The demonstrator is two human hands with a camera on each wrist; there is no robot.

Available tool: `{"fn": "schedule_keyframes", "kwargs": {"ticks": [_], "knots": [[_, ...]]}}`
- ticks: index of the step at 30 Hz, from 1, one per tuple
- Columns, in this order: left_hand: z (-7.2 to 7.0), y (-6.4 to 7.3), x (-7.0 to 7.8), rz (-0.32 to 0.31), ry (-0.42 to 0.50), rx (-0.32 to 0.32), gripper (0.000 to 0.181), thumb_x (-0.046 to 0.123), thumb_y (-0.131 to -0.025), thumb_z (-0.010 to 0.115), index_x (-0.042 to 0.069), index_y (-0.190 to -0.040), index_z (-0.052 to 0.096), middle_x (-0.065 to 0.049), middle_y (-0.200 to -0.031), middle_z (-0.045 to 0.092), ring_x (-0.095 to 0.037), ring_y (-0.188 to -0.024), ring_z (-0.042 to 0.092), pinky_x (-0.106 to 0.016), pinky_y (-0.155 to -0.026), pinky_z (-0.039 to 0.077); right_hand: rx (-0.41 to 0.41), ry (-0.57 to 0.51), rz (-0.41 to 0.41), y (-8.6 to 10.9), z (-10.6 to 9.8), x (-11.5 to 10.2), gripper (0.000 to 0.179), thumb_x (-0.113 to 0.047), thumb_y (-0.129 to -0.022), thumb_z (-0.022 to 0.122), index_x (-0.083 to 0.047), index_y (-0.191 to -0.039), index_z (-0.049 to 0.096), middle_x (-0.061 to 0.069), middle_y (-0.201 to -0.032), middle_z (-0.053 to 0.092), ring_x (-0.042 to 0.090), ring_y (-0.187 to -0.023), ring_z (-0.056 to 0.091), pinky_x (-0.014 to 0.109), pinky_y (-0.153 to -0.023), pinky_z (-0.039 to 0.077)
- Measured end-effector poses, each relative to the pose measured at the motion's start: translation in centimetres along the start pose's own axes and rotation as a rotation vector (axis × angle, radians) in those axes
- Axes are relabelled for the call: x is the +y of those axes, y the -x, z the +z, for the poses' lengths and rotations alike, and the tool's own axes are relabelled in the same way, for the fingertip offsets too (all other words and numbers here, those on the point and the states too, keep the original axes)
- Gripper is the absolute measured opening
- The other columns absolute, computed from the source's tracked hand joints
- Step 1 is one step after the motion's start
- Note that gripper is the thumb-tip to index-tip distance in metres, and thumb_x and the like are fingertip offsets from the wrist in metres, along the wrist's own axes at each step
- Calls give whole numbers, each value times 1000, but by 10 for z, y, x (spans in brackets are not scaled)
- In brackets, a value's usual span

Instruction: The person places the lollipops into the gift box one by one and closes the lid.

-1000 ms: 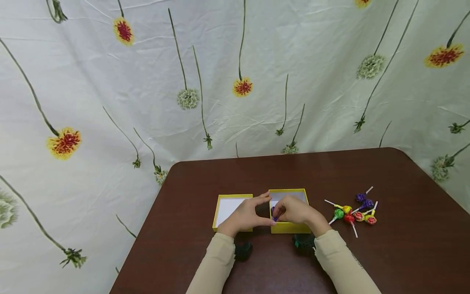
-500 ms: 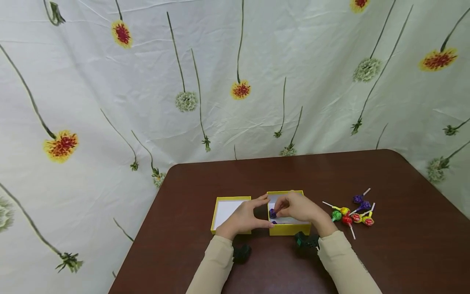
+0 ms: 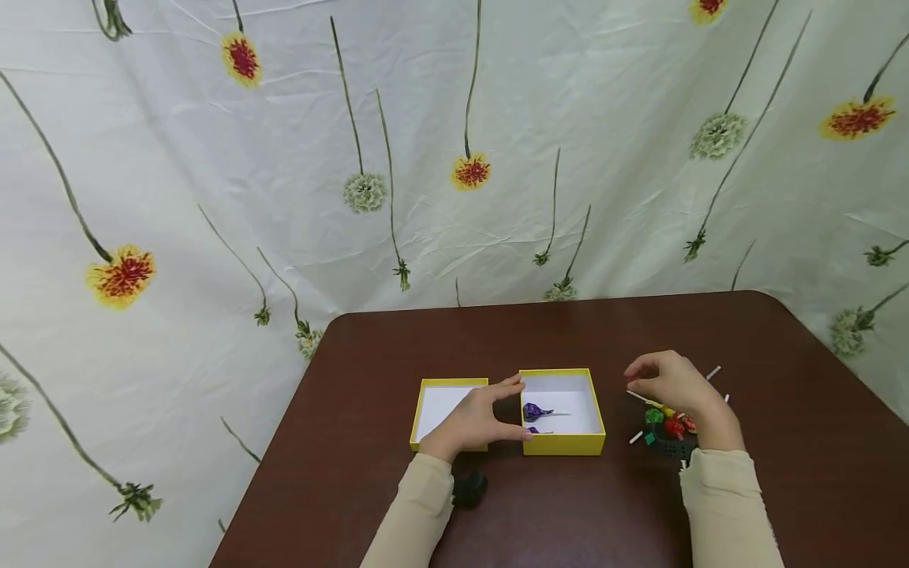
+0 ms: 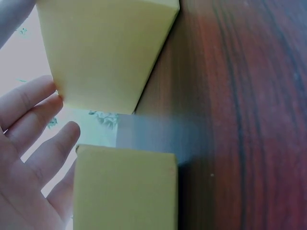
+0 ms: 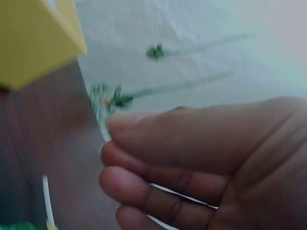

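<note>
My left hand (image 3: 474, 418) spans the left side of a yellow box (image 3: 564, 446), thumb near its front corner and fingers near its back corner. In the left wrist view those fingers (image 4: 29, 100) are nearly straight and touch the yellow wall. Inside the box lie a purple lollipop (image 3: 533, 412) and, partly hidden by its front wall, another purple one. My right hand (image 3: 682, 386) hovers over a pile of lollipops, including a green one (image 3: 653, 416) and a red one (image 3: 674, 428). Its fingers are loosely bent with nothing between them; it hides part of the pile.
The yellow-edged lid (image 3: 442, 402), white inside, lies left of the box, partly behind my left hand. All stands on a dark brown table (image 3: 398, 347), with a flower-printed cloth (image 3: 426, 237) hanging behind its far edge.
My right hand has let go of the purple lollipop in the box and moved right, over the lollipop pile. The left hand stays at the box's left side.
</note>
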State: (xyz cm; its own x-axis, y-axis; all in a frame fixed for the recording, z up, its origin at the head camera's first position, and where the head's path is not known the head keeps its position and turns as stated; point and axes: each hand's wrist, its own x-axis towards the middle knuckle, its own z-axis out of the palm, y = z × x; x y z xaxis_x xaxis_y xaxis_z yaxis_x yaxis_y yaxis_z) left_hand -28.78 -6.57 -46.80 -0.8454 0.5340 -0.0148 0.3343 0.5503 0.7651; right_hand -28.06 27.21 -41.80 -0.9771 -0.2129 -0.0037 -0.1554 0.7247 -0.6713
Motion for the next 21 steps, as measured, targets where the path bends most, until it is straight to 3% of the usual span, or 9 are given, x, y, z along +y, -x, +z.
{"fn": "schedule_keyframes", "kwargs": {"ticks": [10,21], "knots": [[-1,1,3,-5,-6,-2,83,44,-80,84,21,-151,47,15,-161,34,-22,-152,30,-51,-118,36,-35,3,114,13,-14,47,25,-1,-92,64,15,-112,64,22,-97,70,25,-83,67,35,-69,54],[-1,1,3,-14,-8,-6,83,45,-80,83,23,-151,47,15,-161,33,-20,-152,29,-50,-120,34,-80,-32,111,11,-11,62,32,-5,-89,70,15,-114,64,21,-98,70,23,-83,66,42,-74,58]]}}
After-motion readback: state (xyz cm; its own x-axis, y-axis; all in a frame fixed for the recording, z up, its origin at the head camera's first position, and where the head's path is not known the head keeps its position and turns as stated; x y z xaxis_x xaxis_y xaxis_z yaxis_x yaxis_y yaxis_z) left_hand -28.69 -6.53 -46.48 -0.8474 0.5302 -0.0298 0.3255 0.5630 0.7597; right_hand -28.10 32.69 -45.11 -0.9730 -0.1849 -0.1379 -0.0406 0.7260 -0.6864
